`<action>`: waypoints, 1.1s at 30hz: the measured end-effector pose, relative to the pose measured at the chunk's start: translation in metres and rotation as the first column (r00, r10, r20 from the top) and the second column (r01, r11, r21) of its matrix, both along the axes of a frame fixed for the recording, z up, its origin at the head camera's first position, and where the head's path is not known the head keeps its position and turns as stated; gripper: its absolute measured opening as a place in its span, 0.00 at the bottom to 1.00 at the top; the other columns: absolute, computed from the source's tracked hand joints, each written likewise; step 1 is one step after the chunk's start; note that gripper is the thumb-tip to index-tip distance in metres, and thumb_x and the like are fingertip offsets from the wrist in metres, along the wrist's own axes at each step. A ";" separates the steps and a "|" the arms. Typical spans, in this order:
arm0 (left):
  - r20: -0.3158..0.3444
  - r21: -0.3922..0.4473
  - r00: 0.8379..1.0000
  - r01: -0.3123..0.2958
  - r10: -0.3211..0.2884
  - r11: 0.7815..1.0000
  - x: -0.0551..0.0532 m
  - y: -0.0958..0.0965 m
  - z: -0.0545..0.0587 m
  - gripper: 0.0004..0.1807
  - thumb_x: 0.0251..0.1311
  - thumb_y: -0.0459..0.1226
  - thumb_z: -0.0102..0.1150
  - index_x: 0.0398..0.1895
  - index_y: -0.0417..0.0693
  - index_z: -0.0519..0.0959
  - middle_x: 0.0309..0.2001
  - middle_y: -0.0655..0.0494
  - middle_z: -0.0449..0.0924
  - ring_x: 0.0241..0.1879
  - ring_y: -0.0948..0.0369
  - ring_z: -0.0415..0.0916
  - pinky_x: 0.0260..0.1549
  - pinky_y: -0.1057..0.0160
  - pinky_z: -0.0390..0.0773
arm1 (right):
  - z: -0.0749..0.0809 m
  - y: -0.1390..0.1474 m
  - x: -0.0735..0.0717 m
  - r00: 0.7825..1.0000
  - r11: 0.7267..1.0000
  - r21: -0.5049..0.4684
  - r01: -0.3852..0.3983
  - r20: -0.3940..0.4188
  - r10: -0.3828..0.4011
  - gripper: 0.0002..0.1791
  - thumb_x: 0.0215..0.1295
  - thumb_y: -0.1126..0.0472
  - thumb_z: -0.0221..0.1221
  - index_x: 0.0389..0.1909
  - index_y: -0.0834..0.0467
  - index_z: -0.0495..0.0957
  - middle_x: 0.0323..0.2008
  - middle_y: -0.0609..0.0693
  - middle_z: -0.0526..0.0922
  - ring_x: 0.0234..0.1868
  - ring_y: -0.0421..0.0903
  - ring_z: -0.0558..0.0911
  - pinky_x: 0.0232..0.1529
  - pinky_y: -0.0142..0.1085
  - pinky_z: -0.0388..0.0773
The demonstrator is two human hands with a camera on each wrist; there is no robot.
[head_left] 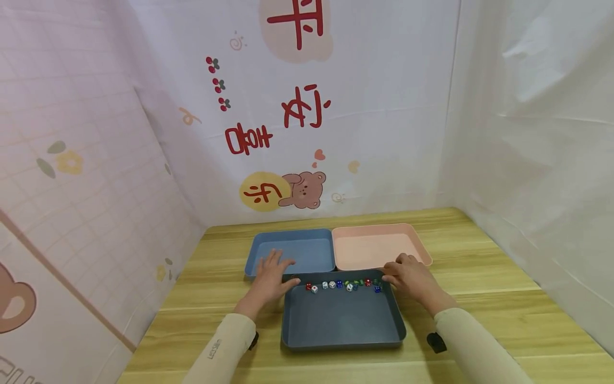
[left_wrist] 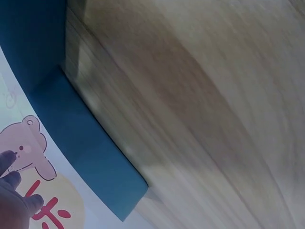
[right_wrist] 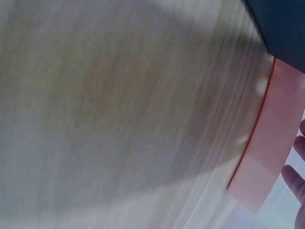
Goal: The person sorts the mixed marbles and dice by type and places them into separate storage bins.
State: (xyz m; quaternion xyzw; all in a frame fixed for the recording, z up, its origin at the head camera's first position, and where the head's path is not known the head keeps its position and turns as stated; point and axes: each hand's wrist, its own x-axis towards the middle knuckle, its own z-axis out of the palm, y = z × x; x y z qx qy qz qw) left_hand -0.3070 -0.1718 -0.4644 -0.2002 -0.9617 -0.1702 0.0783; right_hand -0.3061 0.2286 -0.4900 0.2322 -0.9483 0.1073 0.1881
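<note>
A dark grey tray (head_left: 342,320) lies in front of me. Small dice line its far wall: red (head_left: 368,281), white (head_left: 332,285), blue (head_left: 339,284) and green (head_left: 361,282) ones. My left hand (head_left: 269,280) hovers around the tray's far left corner, thumb over the rim by the dice and the other fingers spread over the blue tray (head_left: 307,256). At the far right corner is my right hand (head_left: 413,277), its thumb beside the last dice and its fingers over the pink tray (head_left: 374,250). Relaxed fingers (right_wrist: 293,179) show past the pink wall in the right wrist view.
The blue and pink trays stand side by side, right behind the grey one, on a wood-grain table (head_left: 479,266). White printed cloth (head_left: 384,106) hangs behind the table and along both sides.
</note>
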 end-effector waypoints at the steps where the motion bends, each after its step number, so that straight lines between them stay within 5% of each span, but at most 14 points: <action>1: 0.001 0.013 1.000 0.008 -0.008 1.000 0.000 0.001 0.000 0.28 0.63 0.52 0.65 0.62 0.52 0.76 0.73 0.37 0.57 0.75 0.40 0.45 0.67 0.31 0.46 | 0.000 0.000 0.000 1.000 1.000 0.001 -0.006 -0.005 0.006 0.14 0.63 0.50 0.67 0.45 0.53 0.84 0.36 0.54 0.76 0.36 0.53 0.76 0.36 0.51 0.78; 11: 0.041 0.092 0.997 0.062 -0.066 0.994 -0.001 0.011 -0.002 0.20 0.60 0.47 0.69 0.53 0.49 0.81 0.69 0.36 0.64 0.73 0.38 0.49 0.67 0.31 0.47 | 0.003 0.001 0.002 0.999 1.000 0.005 -0.019 -0.027 0.019 0.13 0.64 0.53 0.67 0.45 0.53 0.84 0.35 0.54 0.77 0.36 0.53 0.77 0.34 0.50 0.78; 33: 0.057 0.024 0.994 0.093 -0.095 0.995 -0.005 0.020 -0.015 0.16 0.60 0.48 0.69 0.48 0.54 0.84 0.68 0.38 0.65 0.73 0.39 0.50 0.67 0.31 0.46 | -0.001 0.001 0.000 1.000 1.000 -0.003 -0.014 -0.004 0.014 0.13 0.65 0.52 0.66 0.46 0.54 0.84 0.36 0.55 0.77 0.37 0.54 0.78 0.36 0.52 0.79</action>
